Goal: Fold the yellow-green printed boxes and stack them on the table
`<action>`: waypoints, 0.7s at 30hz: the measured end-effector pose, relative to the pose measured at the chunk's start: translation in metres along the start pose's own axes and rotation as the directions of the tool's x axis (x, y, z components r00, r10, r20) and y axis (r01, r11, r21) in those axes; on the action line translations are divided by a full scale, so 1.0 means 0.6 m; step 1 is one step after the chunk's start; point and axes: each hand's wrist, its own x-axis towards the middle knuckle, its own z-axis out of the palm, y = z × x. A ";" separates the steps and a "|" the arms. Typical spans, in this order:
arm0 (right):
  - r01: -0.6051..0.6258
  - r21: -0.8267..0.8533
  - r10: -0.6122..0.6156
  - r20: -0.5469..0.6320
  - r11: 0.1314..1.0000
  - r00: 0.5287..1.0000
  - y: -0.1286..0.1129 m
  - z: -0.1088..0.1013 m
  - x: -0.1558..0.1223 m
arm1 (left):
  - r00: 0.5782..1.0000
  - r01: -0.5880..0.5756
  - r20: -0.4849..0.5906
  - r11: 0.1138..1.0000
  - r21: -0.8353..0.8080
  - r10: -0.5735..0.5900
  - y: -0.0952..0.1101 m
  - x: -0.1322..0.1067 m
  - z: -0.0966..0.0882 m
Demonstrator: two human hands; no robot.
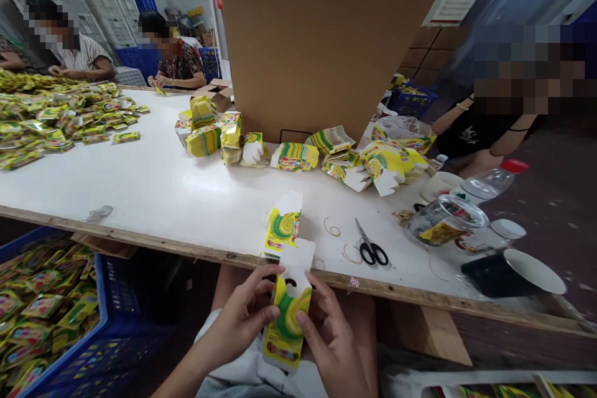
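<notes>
Between both hands is a small yellow-green printed carton (288,323), its white top flap standing up, held over my lap at the table edge. My left hand (245,308) grips its left side, thumb on the front. My right hand (329,326) holds the right side, thumb pressed to the printed face. Just beyond, a stack of flat yellow cartons (282,227) lies near the table's front edge. Black-handled scissors (372,249) and some loose rubber bands (332,228) lie to the right of it.
Bundled flat cartons (293,157) line the table before a large cardboard sheet (317,37). Packed packets are heaped at left (60,118), and a blue crate (100,317) holds more. Jars, bottles and a dark cup (508,273) stand at right. Several people sit around the table.
</notes>
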 end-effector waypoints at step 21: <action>0.114 -0.131 -0.122 -0.053 0.985 0.991 -0.030 -0.013 0.038 | 0.998 -0.022 -0.064 0.995 0.100 0.029 -0.003 0.001 -0.010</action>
